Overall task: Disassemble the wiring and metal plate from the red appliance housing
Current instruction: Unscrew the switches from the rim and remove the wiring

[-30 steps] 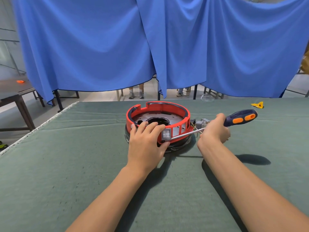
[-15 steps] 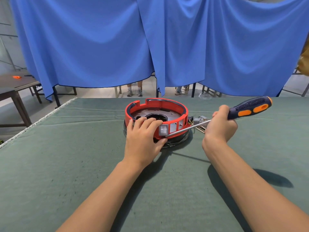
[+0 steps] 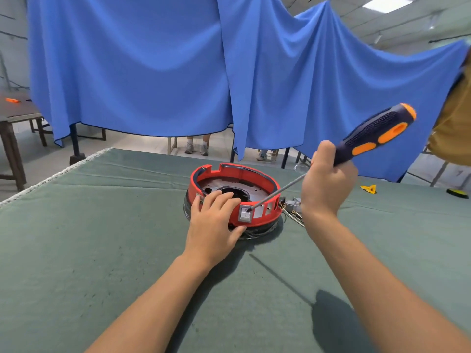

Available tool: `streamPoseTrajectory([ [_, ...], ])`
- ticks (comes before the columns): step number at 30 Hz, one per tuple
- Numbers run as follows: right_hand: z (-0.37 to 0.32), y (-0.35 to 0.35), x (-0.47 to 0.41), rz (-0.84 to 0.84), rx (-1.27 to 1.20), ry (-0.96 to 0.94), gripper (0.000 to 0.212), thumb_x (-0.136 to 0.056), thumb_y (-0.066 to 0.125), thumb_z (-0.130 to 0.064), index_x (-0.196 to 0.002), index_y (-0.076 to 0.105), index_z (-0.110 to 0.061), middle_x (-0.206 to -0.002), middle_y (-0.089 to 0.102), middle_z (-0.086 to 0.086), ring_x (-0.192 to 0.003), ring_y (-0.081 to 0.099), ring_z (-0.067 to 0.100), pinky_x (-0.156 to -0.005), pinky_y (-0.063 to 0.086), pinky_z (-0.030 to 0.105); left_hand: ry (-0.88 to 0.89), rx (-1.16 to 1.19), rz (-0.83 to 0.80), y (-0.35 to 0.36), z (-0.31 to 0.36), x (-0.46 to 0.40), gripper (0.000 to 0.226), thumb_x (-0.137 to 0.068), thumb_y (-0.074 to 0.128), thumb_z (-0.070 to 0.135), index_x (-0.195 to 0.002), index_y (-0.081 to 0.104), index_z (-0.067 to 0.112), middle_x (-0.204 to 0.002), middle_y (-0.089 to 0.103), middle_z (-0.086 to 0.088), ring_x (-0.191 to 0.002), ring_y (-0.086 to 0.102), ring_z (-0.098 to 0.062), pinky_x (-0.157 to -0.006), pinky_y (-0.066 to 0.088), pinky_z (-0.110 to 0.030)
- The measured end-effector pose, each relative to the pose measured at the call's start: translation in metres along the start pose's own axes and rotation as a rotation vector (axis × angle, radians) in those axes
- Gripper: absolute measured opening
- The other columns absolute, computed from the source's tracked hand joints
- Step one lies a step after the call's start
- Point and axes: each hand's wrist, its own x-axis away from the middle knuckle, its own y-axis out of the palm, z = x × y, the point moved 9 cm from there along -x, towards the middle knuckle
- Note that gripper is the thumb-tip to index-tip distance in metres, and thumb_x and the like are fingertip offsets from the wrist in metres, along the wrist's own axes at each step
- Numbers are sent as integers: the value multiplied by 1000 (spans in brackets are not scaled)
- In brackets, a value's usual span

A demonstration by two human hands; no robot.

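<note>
Head cam: red housing (image 3: pixel 257 220) sits mid green table (image 3: pixel 102 250), open side up w/ metal plate (image 3: pixel 251 186) inside. Wiring (image 3: pixel 291 208) spills out just beside its right wall. Left hand (image 3: pixel 212 225) grips the near rim, fingers curled over it. Right hand (image 3: pixel 325 184) clamped on screwdriver (image 3: pixel 367 138); tip touches the grey switch (image 3: pixel 245 214) on the wall.

L hand (image 3: pixel 212 225) mid-frame, palm down, fingers curled over red housing (image 3: pixel 257 220) rim. R hand (image 3: pixel 325 184) right of centre, raised, fisted round screwdriver (image 3: pixel 369 138) handle. Both forearms bare.
</note>
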Motion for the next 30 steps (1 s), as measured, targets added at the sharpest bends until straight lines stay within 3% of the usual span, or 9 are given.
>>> streamPoseTrajectory([
  [5,-38,32,11,-126,95,-202,40,-83,48,-30,-51,24,-23,-39,26,-10,-43,27,7,-45,20,20,-55,42,-27,1,-6,3,55,-77,70,39,-129,53,28,-139,45,2,-137,27,-18,-114,16,-48],
  [11,-45,51,20,-193,155,-280,40,-84,47,-27,-51,24,-22,-37,30,-10,-39,31,6,-41,24,16,-52,31,-56,3,-10,4,56,-80,65,42,-132,45,33,-134,43,9,-137,21,-12,-113,15,-48],
  [30,-38,62,14,-210,254,-266,38,-82,45,-30,-50,25,-21,-35,30,-10,-39,30,8,-41,21,19,-60,59,-50,6,-9,4,56,-81,65,39,-132,43,29,-130,42,6,-135,21,-14,-112,21,-51],
])
